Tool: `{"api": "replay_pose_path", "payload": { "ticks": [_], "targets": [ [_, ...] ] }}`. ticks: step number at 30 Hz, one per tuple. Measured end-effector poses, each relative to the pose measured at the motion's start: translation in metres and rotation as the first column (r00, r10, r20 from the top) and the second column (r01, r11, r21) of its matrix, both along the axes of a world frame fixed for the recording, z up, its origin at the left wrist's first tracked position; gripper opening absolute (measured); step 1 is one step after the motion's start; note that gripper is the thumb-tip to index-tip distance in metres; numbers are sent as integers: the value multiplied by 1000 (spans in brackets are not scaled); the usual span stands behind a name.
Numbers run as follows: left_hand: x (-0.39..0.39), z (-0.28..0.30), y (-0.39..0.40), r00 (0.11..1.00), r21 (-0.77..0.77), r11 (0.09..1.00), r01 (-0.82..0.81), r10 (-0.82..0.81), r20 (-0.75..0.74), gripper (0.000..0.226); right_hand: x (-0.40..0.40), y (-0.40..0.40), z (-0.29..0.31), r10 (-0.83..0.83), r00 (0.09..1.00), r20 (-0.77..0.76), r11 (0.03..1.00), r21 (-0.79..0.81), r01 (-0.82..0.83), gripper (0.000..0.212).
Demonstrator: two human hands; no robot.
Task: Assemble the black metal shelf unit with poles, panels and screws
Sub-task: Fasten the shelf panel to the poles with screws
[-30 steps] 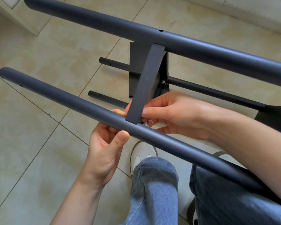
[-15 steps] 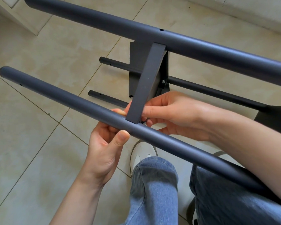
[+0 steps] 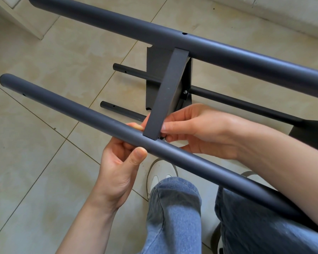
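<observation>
The near pole (image 3: 77, 109) lies slantwise across the person's lap. The left hand (image 3: 117, 165) grips it from below, thumb on its near side and fingers curled up behind it. Just beyond the near pole, the right hand (image 3: 200, 131) pinches the lower end of the panel (image 3: 168, 92), which rests on the pole and reaches up to the far pole (image 3: 228, 52). Past the panel, two thin poles (image 3: 237, 101) lie near the tiled floor (image 3: 35, 143). A screw (image 3: 185, 92) shows behind the panel.

Head camera looks steeply down, close over the lap, at tiled floor (image 3: 44, 125).
</observation>
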State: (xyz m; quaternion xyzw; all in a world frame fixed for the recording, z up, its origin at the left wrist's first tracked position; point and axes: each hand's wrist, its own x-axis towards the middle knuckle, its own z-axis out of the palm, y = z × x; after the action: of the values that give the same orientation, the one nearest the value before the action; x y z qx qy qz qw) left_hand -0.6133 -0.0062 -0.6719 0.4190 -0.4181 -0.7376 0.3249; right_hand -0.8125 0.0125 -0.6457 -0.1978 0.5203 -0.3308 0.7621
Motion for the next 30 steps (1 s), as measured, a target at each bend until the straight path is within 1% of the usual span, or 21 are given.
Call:
{"api": "replay_pose_path", "payload": {
  "ticks": [7, 12, 15, 17, 19, 23, 27, 30],
  "targets": [
    [0, 0, 0, 1000, 8, 1000, 2, -2, -14, 75, 0, 2, 0, 62, 998, 25, 997, 33, -63, 40],
    [0, 0, 0, 1000, 4, 1000, 8, -8, -1, 72, -1, 0, -1, 33, 999, 36, 999, 36, -34, 33],
    [0, 0, 0, 1000, 7, 1000, 0, 0, -1, 75, -6, 0, 0, -17, 998, 58, 999, 42, 14, 38],
    [0, -1, 0, 1000, 6, 1000, 0, 0, -3, 76, -6, 1, -1, -30, 999, 40, 999, 36, 29, 33],
    [0, -1, 0, 1000, 11, 1000, -3, 3, -4, 78, -4, 1, -1, -19, 1000, 4, 1000, 21, 19, 27],
    [0, 0, 0, 1000, 10, 1000, 4, -4, -3, 76, 0, 1, -2, 6, 999, -36, 1000, 26, -5, 27],
    [-1, 1, 0, 1000, 15, 1000, 13, -13, -3, 72, -1, 1, -1, 26, 1000, 3, 999, 36, -26, 29],
    [-1, 1, 0, 1000, 21, 1000, 8, -8, -6, 75, -4, 1, 1, 31, 999, 36, 999, 31, -32, 32]
  ]
}}
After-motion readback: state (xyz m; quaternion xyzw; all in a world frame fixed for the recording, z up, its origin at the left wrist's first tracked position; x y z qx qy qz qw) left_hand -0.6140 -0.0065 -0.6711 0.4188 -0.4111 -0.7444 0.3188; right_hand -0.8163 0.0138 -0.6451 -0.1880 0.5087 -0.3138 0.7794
